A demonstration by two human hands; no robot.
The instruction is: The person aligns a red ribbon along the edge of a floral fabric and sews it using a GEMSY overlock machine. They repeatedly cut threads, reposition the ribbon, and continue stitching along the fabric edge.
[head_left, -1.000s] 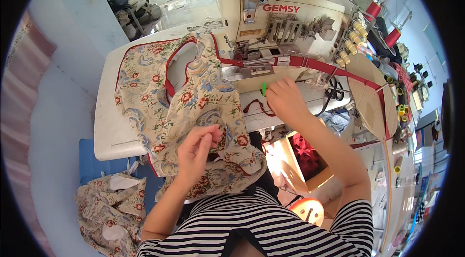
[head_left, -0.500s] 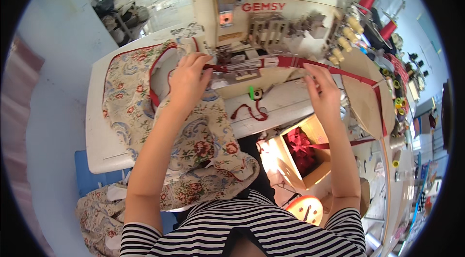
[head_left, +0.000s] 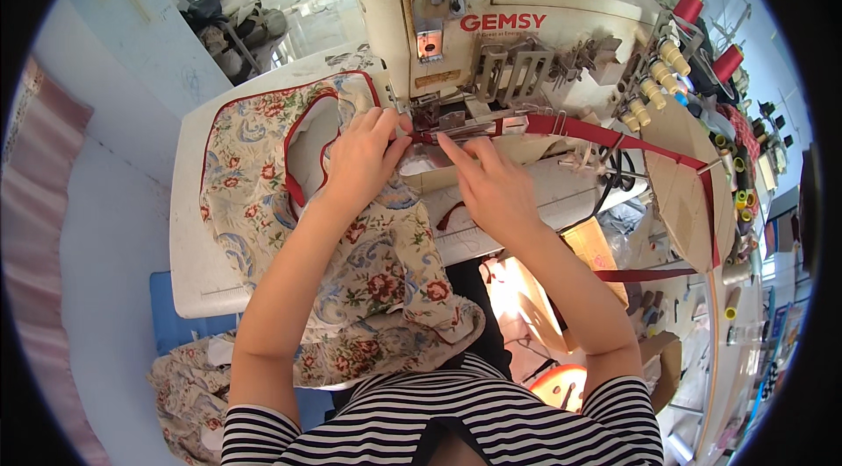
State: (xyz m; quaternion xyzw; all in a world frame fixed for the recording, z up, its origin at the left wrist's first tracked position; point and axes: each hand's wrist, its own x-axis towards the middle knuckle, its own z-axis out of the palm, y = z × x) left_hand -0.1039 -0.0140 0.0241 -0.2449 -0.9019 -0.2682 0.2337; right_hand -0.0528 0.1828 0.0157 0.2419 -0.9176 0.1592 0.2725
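My left hand [head_left: 364,154] is closed, thumb and fingers pinching the red-bound edge of a floral fabric piece [head_left: 377,282] close to the sewing machine's [head_left: 561,14] needle area. The fabric has a rounded opening trimmed in red and drapes off the table toward my lap. Just to the right, my right hand [head_left: 495,194] reaches out with its index finger extended, the tip at a metal tape guide [head_left: 469,130]. Red binding tape [head_left: 583,130] runs through the guide from the right. The needle itself is hard to make out.
Cream thread cones [head_left: 671,56] and red thread spools [head_left: 728,62] stand at the right. The tape bends round a rod beside a cardboard disc [head_left: 680,185]. More floral cloth [head_left: 189,405] hangs at lower left; below my right forearm is an orange stool [head_left: 561,385].
My right hand has moved left along the tape to the guide, now covering a green-tipped tool on the table. My left hand stays at the fabric edge. The whole view has shifted slightly.
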